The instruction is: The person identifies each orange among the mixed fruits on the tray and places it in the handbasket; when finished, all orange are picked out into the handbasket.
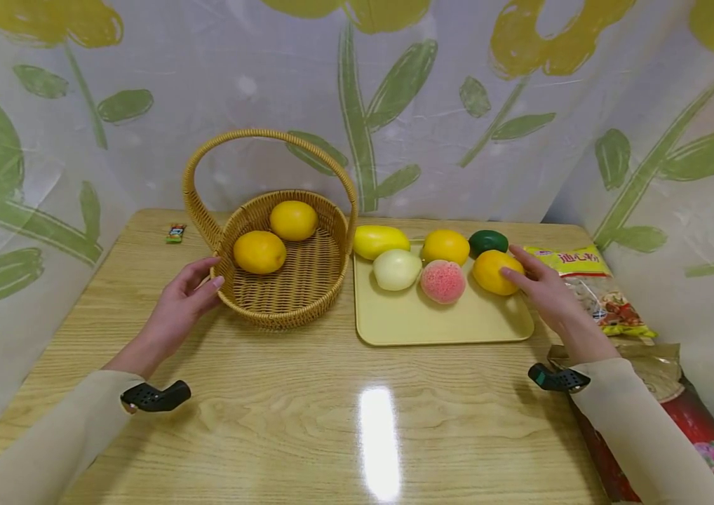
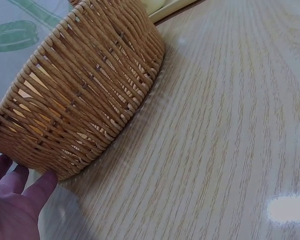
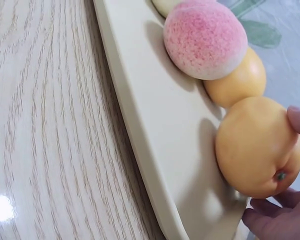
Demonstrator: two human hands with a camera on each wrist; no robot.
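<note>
"While the tabletop is being viewed, what is seen to be held by each hand?"

"The left rim of the wicker basket is gripped by the left hand, with its fingers set against the outer wall. An orange is grasped between thumb and fingers by the right hand."

"And where is that orange found?"

"At the right edge of the yellow tray, just beside a dark green fruit. Whether it is lifted cannot be told."

"What else is carried there?"

"Toward the tray's back edge, a pink peach, a pale green fruit, a long yellow fruit and a second orange are grouped."

"And the basket?"

"Near the tabletop's back edge, left of the tray; two orange-yellow fruits are contained. By the tabletop's back left corner, a small wrapped sweet is seen."
</note>
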